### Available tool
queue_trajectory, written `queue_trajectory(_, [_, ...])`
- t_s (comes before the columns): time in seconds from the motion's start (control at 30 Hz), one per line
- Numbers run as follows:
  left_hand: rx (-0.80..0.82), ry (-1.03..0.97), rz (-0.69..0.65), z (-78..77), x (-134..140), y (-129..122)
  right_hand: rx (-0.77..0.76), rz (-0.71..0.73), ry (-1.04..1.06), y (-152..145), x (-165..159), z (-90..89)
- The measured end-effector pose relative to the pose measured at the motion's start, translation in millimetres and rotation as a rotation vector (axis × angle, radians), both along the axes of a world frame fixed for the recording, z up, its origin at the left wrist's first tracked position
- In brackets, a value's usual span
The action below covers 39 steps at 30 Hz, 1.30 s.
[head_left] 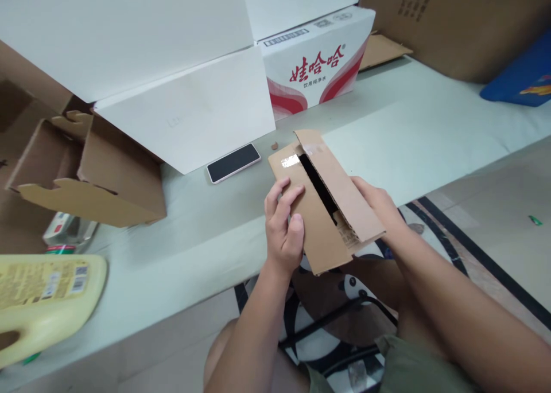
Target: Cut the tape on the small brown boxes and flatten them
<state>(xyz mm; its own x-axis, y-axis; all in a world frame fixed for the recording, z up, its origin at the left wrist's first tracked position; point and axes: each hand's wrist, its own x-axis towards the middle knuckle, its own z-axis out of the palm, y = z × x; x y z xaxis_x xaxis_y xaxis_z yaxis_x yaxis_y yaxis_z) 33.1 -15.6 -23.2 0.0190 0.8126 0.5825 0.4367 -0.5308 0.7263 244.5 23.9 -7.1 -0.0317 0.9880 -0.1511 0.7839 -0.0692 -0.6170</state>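
Both hands hold a small brown cardboard box (340,189) near the front edge of the table, tilted toward me. Its two top flaps lie nearly together, leaving a dark gap between them, and a piece of shiny clear tape sits near the far end. My left hand (284,224) grips the left side, fingers and thumb curled against the flap. On the opposite side, my right hand (374,201) is around the box's right wall, with most of its fingers hidden behind the cardboard. Beyond the box, a smartphone (233,163) lies with its dark screen up, beside a small brown scrap (274,146).
White cartons (189,106) and a white-and-red water carton (318,66) line the back. An open brown box (116,169) stands left, behind a yellow bottle (51,301). At the right back are a large brown carton (451,26) and a blue object (520,77).
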Motion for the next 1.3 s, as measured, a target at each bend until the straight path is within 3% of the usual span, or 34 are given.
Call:
queue_trajectory(0.67, [0.006,0.006,-0.005,-0.9,0,1,0.015,0.030,0.105,0,5,-12.5])
queue_trajectory(1.07, [-0.018,-0.018,-0.020,-0.2,-1,0,0.037,0.038,0.124,-1,4,-9.7])
queue_trajectory(1.3, [-0.004,0.006,-0.023,-3.1,-10,2,0.061,0.006,-0.017,-2,1,-8.8])
